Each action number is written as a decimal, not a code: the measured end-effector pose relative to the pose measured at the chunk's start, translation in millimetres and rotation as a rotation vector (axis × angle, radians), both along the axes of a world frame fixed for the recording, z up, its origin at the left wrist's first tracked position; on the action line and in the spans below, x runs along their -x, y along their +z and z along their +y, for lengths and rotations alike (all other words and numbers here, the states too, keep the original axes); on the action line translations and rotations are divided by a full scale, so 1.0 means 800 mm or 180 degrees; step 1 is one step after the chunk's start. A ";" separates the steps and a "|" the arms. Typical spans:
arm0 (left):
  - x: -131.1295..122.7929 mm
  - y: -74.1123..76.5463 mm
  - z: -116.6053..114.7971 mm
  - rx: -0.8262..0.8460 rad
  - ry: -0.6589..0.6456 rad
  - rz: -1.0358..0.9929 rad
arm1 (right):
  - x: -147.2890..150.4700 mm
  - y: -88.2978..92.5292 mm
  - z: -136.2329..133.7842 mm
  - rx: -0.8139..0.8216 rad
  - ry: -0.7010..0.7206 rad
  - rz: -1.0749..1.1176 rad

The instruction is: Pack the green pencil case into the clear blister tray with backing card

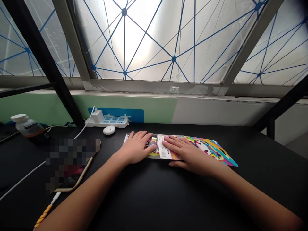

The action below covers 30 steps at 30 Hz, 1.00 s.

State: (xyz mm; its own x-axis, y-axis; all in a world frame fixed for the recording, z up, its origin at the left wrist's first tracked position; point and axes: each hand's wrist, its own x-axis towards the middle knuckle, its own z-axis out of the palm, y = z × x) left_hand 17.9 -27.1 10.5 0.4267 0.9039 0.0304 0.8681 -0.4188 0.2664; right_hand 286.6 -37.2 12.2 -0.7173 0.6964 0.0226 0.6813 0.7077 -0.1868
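A flat, colourful cartoon package (222, 152) lies on the black table, its white label with a barcode near its left end. My right hand (186, 152) rests flat on it with the fingers spread, the thumb by its front edge. Beside it on the left is a clear-edged flat item (154, 150) with a colourful print, partly covered by the package's left end. My left hand (136, 147) lies palm down on this item, fingers apart. Neither hand is closed round anything. The parts under both palms are hidden.
A blurred-out device with a beige edge (83, 178) lies at the left, a white cable (56, 196) plugged into it. Behind are a white-lidded bottle (30, 126), a white power strip (114, 121) and a small white round case (109, 130). Black frame bars rise at both sides.
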 end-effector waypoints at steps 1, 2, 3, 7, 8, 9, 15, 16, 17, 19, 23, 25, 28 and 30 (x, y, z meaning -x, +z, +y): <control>0.002 0.001 0.001 0.0019 -0.0002 -0.0001 | 0.000 0.001 0.000 0.0016 0.0026 0.0020; 0.004 0.002 0.003 0.0044 -0.0004 0.0008 | 0.000 0.002 0.000 0.0034 0.0041 0.0034; 0.006 0.003 0.004 0.0077 -0.0001 0.0023 | 0.000 0.003 0.000 0.0050 0.0044 0.0037; 0.019 0.006 0.010 0.0204 0.0047 0.0136 | 0.001 0.006 -0.004 0.0097 0.0008 0.0011; 0.022 0.006 0.012 0.0218 0.0063 0.0162 | 0.001 0.008 -0.004 0.0110 -0.0010 0.0007; 0.025 0.006 0.014 0.0227 0.0080 0.0183 | 0.000 0.009 -0.005 0.0126 -0.0032 0.0008; 0.045 0.004 0.026 0.0292 0.0206 0.0266 | -0.006 0.011 0.000 0.0189 -0.0126 0.0032; 0.047 0.004 0.027 0.0304 0.0222 0.0277 | -0.007 0.011 0.001 0.0194 -0.0133 0.0024; 0.050 0.005 0.028 0.0314 0.0230 0.0285 | -0.008 0.010 0.001 0.0204 -0.0135 0.0020; 0.054 0.007 0.030 0.0323 0.0234 0.0289 | -0.011 0.009 0.003 0.0222 -0.0139 0.0030; 0.064 0.007 0.035 0.0330 0.0261 0.0293 | -0.016 0.009 0.004 0.0220 -0.0193 -0.0037; 0.069 0.006 0.038 0.0349 0.0287 0.0300 | -0.020 0.009 0.005 0.0205 -0.0251 -0.0096; 0.076 0.004 0.043 0.0356 0.0326 0.0307 | -0.026 0.010 0.007 0.0181 -0.0281 -0.0142; 0.079 0.004 0.044 0.0340 0.0365 0.0301 | -0.030 0.010 0.008 0.0163 -0.0274 -0.0193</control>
State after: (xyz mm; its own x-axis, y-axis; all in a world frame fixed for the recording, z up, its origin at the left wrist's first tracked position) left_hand -45.2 8.1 13.4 0.3170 0.9427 -0.1038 0.9318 -0.2892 0.2191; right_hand 310.9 -30.7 20.0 -0.6537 0.7547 -0.0563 0.7503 0.6367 -0.1779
